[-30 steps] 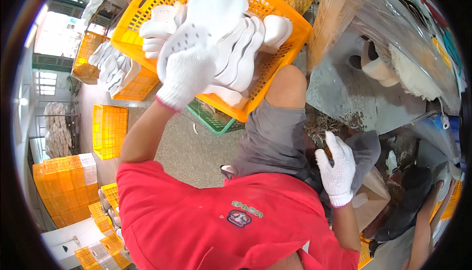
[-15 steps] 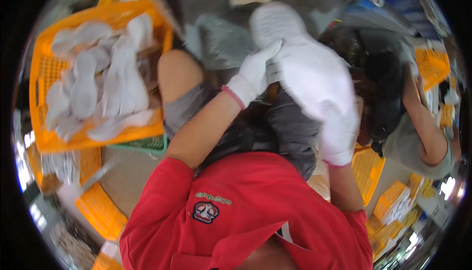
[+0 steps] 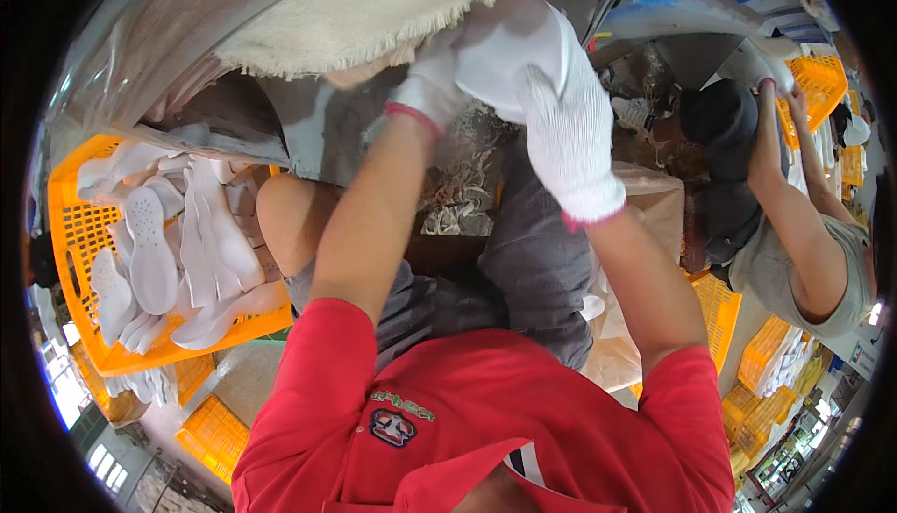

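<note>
A white shoe sole (image 3: 509,50) is held up in front of me, close under the right end of a cream cloth pad or wheel with a frayed edge (image 3: 374,18); whether they touch I cannot tell. My right hand (image 3: 570,135), in a white knit glove, grips the sole's right side, its thumb lying over the near face. Along the left edge my left hand (image 3: 434,83), gloved too and a little blurred, is closed on the sole with its fingertips hidden.
An orange basket (image 3: 70,261) of white shoe soles (image 3: 152,251) stands at my left. White scraps (image 3: 458,191) lie below my hands. On the right sits a co-worker (image 3: 804,251) with bare forearms raised. More orange crates (image 3: 213,438) stand behind on both sides.
The sole has moved up and away from me to the frayed cloth. My right hand has risen from its near end to its right side; my left hand has moved forward and left.
</note>
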A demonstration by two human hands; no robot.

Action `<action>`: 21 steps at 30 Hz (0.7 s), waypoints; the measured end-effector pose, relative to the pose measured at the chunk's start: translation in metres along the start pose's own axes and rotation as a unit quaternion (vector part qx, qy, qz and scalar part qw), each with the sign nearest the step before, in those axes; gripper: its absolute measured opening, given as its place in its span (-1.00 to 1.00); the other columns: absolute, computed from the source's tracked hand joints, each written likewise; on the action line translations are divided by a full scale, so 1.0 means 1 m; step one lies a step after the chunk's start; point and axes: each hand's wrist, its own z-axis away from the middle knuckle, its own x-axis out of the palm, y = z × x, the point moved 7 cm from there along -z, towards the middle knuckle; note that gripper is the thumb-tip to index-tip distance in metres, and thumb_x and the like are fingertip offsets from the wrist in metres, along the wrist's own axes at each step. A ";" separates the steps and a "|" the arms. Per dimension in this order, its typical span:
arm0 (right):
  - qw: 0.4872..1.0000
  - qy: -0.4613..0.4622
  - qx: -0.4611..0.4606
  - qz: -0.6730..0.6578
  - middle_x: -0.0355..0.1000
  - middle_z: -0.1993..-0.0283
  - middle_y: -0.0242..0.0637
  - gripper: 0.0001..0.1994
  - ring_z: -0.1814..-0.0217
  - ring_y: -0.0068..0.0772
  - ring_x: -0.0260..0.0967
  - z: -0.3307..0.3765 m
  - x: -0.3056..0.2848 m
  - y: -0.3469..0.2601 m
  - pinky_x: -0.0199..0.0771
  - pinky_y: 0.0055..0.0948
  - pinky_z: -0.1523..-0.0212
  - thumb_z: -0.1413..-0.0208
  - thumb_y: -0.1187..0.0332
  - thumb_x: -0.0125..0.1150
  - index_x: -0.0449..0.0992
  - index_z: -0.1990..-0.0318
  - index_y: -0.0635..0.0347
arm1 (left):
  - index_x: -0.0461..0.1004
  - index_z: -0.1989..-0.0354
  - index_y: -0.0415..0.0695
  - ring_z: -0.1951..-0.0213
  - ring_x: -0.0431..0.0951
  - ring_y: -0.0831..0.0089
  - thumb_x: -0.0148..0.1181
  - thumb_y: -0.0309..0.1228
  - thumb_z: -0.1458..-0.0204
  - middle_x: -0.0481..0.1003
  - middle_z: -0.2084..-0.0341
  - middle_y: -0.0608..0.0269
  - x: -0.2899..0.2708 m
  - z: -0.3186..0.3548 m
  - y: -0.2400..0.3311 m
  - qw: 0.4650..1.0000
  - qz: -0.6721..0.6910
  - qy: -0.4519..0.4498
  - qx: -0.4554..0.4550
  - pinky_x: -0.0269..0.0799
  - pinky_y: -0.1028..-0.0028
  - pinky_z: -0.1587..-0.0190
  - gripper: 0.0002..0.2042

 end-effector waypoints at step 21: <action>0.960 -0.223 0.111 0.130 0.54 -0.13 0.02 -0.26 -0.23 -0.09 0.54 0.011 -0.022 -0.027 0.53 -0.30 -0.18 -0.21 0.13 0.41 0.30 -0.43 0.36 | 0.52 -0.17 -0.28 0.06 0.68 0.29 0.30 -0.34 -0.32 0.65 0.04 0.17 0.065 0.112 0.041 0.946 0.283 0.091 -0.126 0.63 0.27 -0.03 -0.65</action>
